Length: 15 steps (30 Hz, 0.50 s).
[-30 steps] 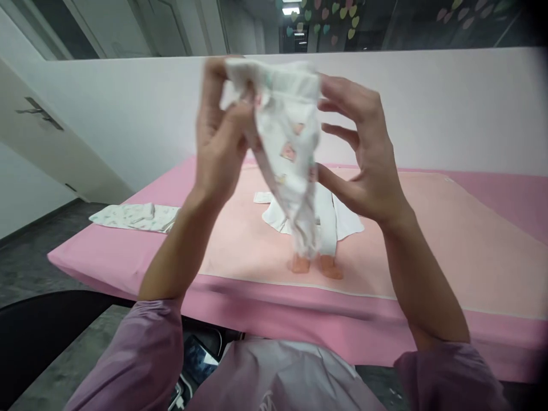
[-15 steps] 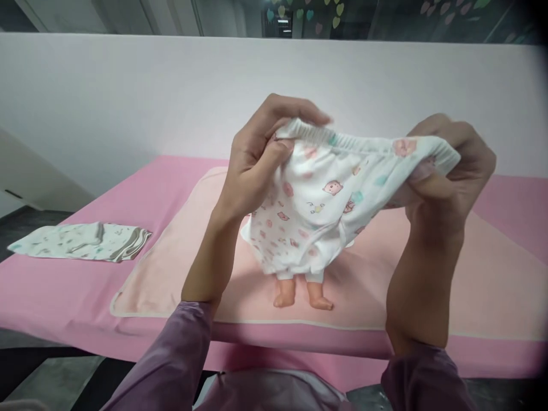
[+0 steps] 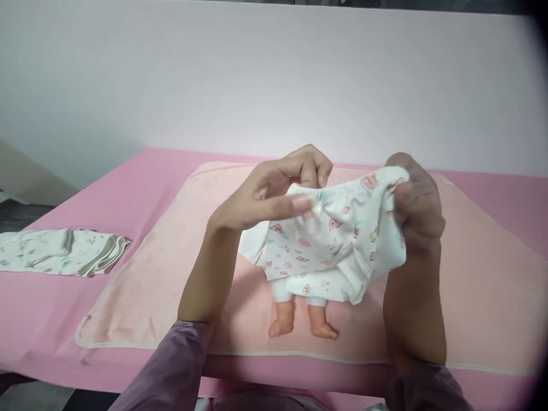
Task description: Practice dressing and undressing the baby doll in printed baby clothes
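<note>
Small white baby pants (image 3: 306,242), printed with pink and teal figures, hang between my hands with the elastic waistband uppermost. My left hand (image 3: 282,185) pinches the band at its left part, the thumb in front and the fingers behind. At the other end my right hand (image 3: 417,202), a little blurred, is closed on the bunched waistband. Under the pants a baby doll (image 3: 282,317) lies with its bare feet toward me. White cloth shows at its ankles; its body and head are hidden by the pants and my hands.
The doll rests on a peach mat (image 3: 141,308) with a pale edge, spread over a pink-covered table (image 3: 38,319). A folded printed cloth (image 3: 64,251) lies at the left. A white wall (image 3: 171,74) stands behind the table.
Both hands have come down and the right one has moved inward, so the waistband is less stretched and the pants sag. My left thumb has shifted along the band. The view has tilted down.
</note>
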### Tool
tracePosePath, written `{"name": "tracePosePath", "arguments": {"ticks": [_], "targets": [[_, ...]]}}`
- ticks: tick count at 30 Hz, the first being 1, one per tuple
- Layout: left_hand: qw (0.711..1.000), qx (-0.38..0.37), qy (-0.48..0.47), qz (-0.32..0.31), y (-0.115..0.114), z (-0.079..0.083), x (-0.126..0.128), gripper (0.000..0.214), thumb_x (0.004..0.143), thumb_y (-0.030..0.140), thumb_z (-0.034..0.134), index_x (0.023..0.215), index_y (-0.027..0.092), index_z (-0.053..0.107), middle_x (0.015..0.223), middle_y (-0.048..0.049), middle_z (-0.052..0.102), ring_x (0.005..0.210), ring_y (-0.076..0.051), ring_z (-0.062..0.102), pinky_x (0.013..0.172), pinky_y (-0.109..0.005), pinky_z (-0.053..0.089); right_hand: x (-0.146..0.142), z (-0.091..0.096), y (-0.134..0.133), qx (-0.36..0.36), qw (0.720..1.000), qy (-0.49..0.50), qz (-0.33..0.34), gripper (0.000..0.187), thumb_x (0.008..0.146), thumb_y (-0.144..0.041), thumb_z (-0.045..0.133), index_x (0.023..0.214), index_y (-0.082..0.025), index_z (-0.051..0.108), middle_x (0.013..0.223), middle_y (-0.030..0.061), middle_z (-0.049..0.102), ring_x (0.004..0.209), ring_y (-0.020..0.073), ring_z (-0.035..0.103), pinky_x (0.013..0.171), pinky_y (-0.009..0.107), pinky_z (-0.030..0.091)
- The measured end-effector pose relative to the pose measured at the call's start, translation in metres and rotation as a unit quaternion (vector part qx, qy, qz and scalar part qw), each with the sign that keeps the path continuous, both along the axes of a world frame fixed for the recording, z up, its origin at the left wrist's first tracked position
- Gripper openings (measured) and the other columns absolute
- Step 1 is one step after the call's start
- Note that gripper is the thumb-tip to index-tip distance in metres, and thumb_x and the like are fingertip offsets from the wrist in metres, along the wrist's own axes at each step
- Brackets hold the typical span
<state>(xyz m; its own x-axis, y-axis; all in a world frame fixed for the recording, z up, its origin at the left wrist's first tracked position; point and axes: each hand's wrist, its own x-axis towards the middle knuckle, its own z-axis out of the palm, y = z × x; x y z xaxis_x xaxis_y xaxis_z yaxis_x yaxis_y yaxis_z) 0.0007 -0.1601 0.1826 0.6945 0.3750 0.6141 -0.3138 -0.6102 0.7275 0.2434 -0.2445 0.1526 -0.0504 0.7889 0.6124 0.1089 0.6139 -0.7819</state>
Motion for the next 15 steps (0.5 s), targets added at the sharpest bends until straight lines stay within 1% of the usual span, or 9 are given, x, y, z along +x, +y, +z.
{"name": "tracePosePath", "arguments": {"ticks": [2, 4, 7, 9, 11, 12, 13, 15], "targets": [[1.0, -0.015, 0.0, 0.008, -0.003, -0.002, 0.003, 0.052, 0.085, 0.062, 0.078, 0.071, 0.02, 0.051, 0.094, -0.008, 0.062, 0.095, -0.022, 0.064, 0.08, -0.04, 0.056, 0.003, 0.004, -0.006, -0.038, 0.998, -0.036, 0.046, 0.027, 0.096, -0.046, 0.071, 0.082, -0.027, 0.059, 0.06, -0.0052, 0.047, 0.044, 0.0113, 0.038, 0.043, 0.028, 0.031], [0.999, -0.032, -0.004, 0.021, -0.006, -0.005, 0.005, 0.051, 0.09, 0.061, 0.074, 0.073, 0.021, 0.049, 0.088, -0.0061, 0.06, 0.09, -0.02, 0.065, 0.078, -0.04, 0.057, 0.009, 0.01, -0.01, -0.068, 0.989, -0.09, 0.09, 0.025, 0.096, -0.041, 0.073, 0.081, -0.024, 0.062, 0.06, -0.0053, 0.05, 0.044, 0.0097, 0.039, 0.042, 0.027, 0.031], [0.998, -0.048, -0.02, 0.038, -0.007, -0.011, 0.009, 0.049, 0.094, 0.063, 0.068, 0.077, 0.022, 0.049, 0.077, -0.0025, 0.054, 0.078, -0.017, 0.064, 0.071, -0.037, 0.056, 0.017, 0.018, -0.014, -0.108, 0.973, -0.167, 0.115, 0.022, 0.091, -0.041, 0.079, 0.085, -0.023, 0.067, 0.066, -0.0037, 0.059, 0.05, 0.0111, 0.049, 0.045, 0.026, 0.037], [0.997, -0.053, -0.021, 0.043, -0.006, -0.013, 0.01, 0.047, 0.094, 0.064, 0.067, 0.08, 0.022, 0.05, 0.072, -0.0007, 0.052, 0.071, -0.015, 0.062, 0.066, -0.034, 0.054, 0.018, 0.023, -0.016, -0.143, 0.953, -0.229, 0.139, 0.023, 0.085, -0.041, 0.085, 0.088, -0.024, 0.07, 0.073, -0.0023, 0.065, 0.056, 0.0133, 0.056, 0.049, 0.026, 0.041], [0.998, -0.052, -0.001, 0.034, -0.004, -0.013, 0.011, 0.046, 0.093, 0.063, 0.069, 0.081, 0.022, 0.053, 0.071, -0.0002, 0.054, 0.068, -0.014, 0.06, 0.063, -0.032, 0.051, 0.016, 0.024, -0.018, -0.167, 0.93, -0.279, 0.169, 0.023, 0.083, -0.041, 0.087, 0.086, -0.023, 0.072, 0.073, -0.0016, 0.067, 0.058, 0.0141, 0.057, 0.051, 0.027, 0.043], [0.998, -0.048, 0.017, 0.024, -0.003, -0.013, 0.011, 0.045, 0.091, 0.063, 0.072, 0.082, 0.022, 0.055, 0.072, -0.0006, 0.056, 0.068, -0.014, 0.061, 0.062, -0.032, 0.05, 0.014, 0.023, -0.02, -0.164, 0.931, -0.28, 0.166, 0.023, 0.085, -0.041, 0.085, 0.084, -0.023, 0.072, 0.072, -0.0015, 0.065, 0.058, 0.0138, 0.056, 0.05, 0.027, 0.043], [0.998, -0.041, 0.036, 0.014, -0.002, -0.012, 0.011, 0.045, 0.089, 0.062, 0.075, 0.082, 0.021, 0.057, 0.074, -0.0014, 0.059, 0.069, -0.014, 0.061, 0.062, -0.031, 0.05, 0.012, 0.021, -0.02, -0.142, 0.945, -0.256, 0.143, 0.023, 0.089, -0.042, 0.082, 0.081, -0.022, 0.071, 0.071, -0.0012, 0.064, 0.057, 0.0135, 0.055, 0.049, 0.026, 0.042], [0.997, -0.028, 0.066, 0.0, 0.001, -0.011, 0.01, 0.046, 0.084, 0.061, 0.08, 0.082, 0.02, 0.06, 0.078, -0.0028, 0.063, 0.073, -0.015, 0.063, 0.063, -0.031, 0.049, 0.008, 0.015, -0.02, -0.07, 0.983, -0.155, 0.061, 0.026, 0.096, -0.046, 0.072, 0.084, -0.024, 0.071, 0.077, 0.0005, 0.065, 0.059, 0.014, 0.055, 0.047, 0.027, 0.041]]}}
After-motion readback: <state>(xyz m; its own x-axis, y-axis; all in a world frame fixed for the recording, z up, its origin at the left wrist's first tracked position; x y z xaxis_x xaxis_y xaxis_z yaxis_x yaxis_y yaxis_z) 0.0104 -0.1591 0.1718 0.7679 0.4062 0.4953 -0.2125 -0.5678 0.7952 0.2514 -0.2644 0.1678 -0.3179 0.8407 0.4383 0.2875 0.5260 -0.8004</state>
